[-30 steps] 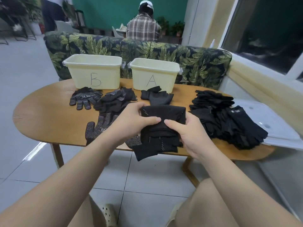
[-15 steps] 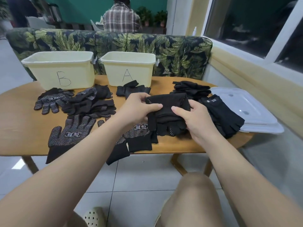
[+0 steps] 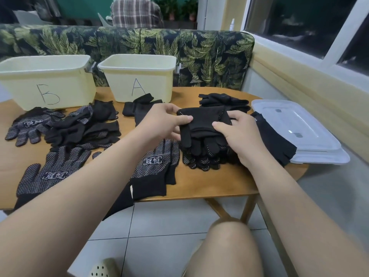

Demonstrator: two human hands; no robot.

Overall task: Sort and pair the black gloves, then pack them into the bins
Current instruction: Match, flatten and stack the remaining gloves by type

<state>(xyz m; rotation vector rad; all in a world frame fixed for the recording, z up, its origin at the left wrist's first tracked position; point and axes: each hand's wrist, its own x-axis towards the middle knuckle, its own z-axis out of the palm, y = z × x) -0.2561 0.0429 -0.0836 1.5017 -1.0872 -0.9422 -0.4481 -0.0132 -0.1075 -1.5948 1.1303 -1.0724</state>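
- We see a folded bundle of black gloves held just above the bench, in front of bin A and over a small heap of dotted gloves.
- The left hand pinches the bundle's left edge, thumb on top and fingers curled beneath.
- The right hand grips the right side, its thumb pressed on the fabric and its fingers clamped round the far edge.
- Bin A stands at the back of the bench, cream plastic with the letter drawn on its front; from this angle we cannot tell what lies inside.
- Bin B stands just left of it, apart from it; we cannot see its contents either.
- More gloves lie spread across the bench: two large logo gloves with white dots near the front edge, a dark tangled pile behind them, and a dotted pair in front of bin B.
- A further black stack sits behind the bundle, and fingerless gloves lie to its right.
- Two clear lids rest stacked at the bench's right end.
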